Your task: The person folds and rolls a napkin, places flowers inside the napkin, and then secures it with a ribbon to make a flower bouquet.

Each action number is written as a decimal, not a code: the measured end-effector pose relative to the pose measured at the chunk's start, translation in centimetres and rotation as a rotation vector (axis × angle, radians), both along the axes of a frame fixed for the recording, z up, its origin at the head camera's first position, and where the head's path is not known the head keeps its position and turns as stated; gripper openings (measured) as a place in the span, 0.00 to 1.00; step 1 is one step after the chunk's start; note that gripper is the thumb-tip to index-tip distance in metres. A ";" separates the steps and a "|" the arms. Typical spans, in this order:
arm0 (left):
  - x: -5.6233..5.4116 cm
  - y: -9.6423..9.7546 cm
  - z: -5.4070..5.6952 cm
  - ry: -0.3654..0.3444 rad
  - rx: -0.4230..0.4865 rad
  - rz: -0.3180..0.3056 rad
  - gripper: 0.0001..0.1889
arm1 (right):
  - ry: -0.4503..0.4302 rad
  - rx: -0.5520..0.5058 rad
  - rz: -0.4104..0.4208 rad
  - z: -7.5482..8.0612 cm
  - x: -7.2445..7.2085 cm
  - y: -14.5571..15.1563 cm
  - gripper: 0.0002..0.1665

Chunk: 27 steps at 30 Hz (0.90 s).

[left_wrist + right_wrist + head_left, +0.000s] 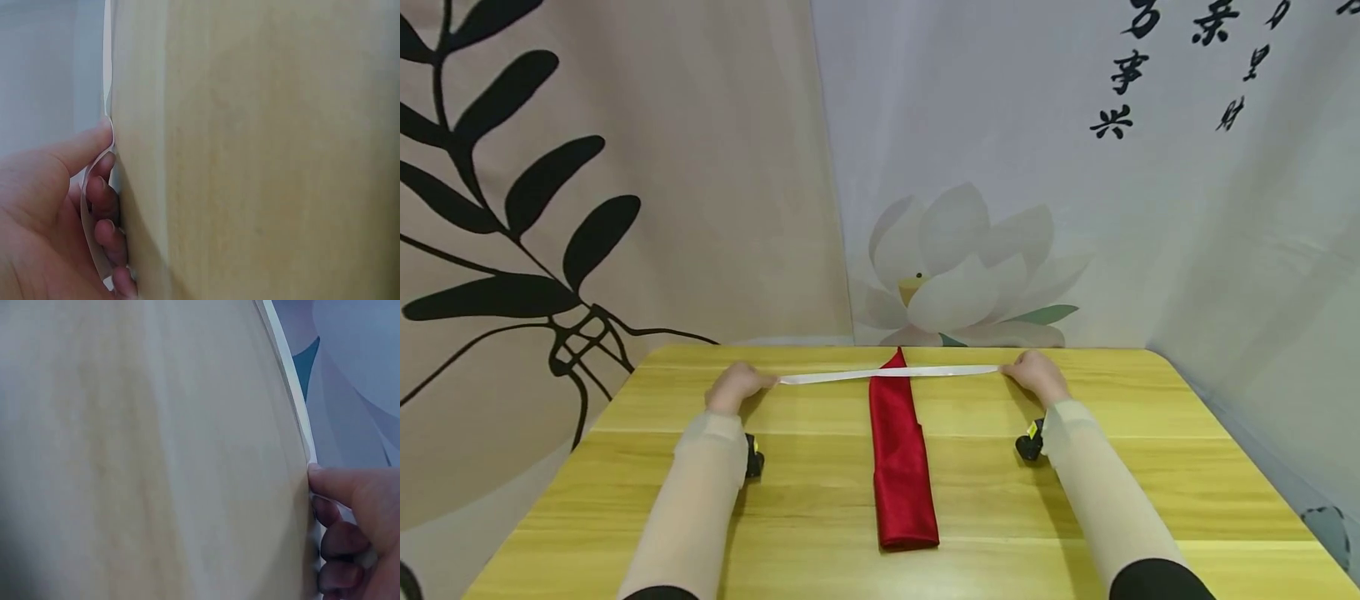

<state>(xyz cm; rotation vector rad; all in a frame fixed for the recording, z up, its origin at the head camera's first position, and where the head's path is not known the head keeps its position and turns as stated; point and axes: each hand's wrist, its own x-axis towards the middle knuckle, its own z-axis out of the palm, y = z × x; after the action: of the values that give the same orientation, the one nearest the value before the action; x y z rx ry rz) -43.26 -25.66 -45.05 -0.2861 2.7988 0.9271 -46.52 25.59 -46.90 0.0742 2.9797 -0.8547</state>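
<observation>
A white ribbon is stretched between my two hands near the far edge of the table. My left hand pinches its left end; in the left wrist view the ribbon's tail curves down past the curled fingers. The other end is pinched between thumb and forefinger of my right hand. A folded strip of shiny red cloth lies lengthwise down the middle of the table, its pointed tip at the far edge. The ribbon crosses over the cloth close to that tip.
The yellow wooden table has rounded far corners. Behind it hangs a pale curtain printed with dark leaves, a lotus and characters. A small dark wrist device sits at the right cuff, another at the left.
</observation>
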 end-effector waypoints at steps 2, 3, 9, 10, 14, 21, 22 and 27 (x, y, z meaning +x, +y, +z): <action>-0.2 -0.1 0.0 -0.002 -0.004 0.007 0.27 | 0.001 0.005 -0.005 0.0 -0.2 -0.1 0.30; -0.2 -0.1 0.0 0.001 -0.008 0.007 0.26 | 0.001 0.008 -0.010 -0.1 -0.3 -0.1 0.30; -0.4 0.1 0.0 0.019 -0.029 0.028 0.22 | -0.014 0.005 -0.035 -0.3 -0.7 -0.4 0.29; -0.5 0.1 0.0 0.020 -0.034 0.034 0.22 | -0.016 0.009 -0.043 -0.3 -0.8 -0.4 0.29; -0.4 0.4 0.2 0.021 -0.039 0.034 0.23 | -0.012 0.019 -0.060 -0.3 -0.9 -0.4 0.29; 0.2 0.3 0.5 0.025 -0.018 0.006 0.31 | -0.016 -0.051 -0.007 0.5 -0.6 -0.2 0.29; 0.2 0.2 0.4 0.023 -0.016 0.000 0.30 | -0.016 -0.066 -0.004 0.5 -0.6 -0.1 0.29; 0.1 0.0 0.5 0.038 -0.017 -0.029 0.28 | -0.027 -0.127 -0.017 0.3 -0.2 0.7 0.30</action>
<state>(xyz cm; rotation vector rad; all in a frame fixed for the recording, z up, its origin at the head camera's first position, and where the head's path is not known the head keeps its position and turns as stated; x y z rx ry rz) -43.14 -25.69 -44.54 -0.2316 2.8388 0.9124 -46.74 26.27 -46.56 0.1063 2.8956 -1.0340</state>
